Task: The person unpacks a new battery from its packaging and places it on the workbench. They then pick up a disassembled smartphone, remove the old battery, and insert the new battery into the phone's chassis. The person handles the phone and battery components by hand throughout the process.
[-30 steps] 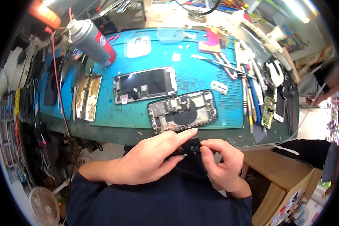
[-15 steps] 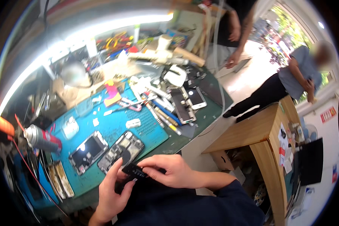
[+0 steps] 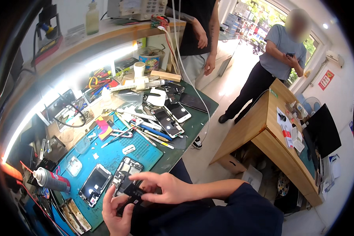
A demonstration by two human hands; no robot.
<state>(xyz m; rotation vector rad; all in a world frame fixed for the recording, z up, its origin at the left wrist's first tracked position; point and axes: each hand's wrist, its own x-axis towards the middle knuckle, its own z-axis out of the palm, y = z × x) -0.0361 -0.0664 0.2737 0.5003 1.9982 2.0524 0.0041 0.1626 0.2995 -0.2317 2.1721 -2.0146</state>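
Note:
A flat black phone battery [image 3: 134, 192] with small pale markings is held between my two hands, just in front of the workbench's edge. My left hand [image 3: 117, 212] grips its lower left side, thumb and fingers closed round it. My right hand [image 3: 165, 189] has its thumb against the right edge and its index finger reaching across the top; the other fingers are partly hidden. Right behind the battery lies an opened phone body [image 3: 128, 169] with bare inner parts, partly covered by my hands. A phone screen [image 3: 95, 185] lies to its left on the blue work mat [image 3: 106, 157].
A spray can [image 3: 53, 179] leans at the mat's left. Pens, tweezers [image 3: 122, 133] and loose phones [image 3: 179, 113] crowd the bench's right part. A lit shelf stands behind. Two people stand beyond the bench, one holding a phone. A wooden desk [image 3: 255, 122] is at the right.
The view has tilted up, showing more of the shelf and room. My right index finger has straightened over the battery, which shows more of its face now.

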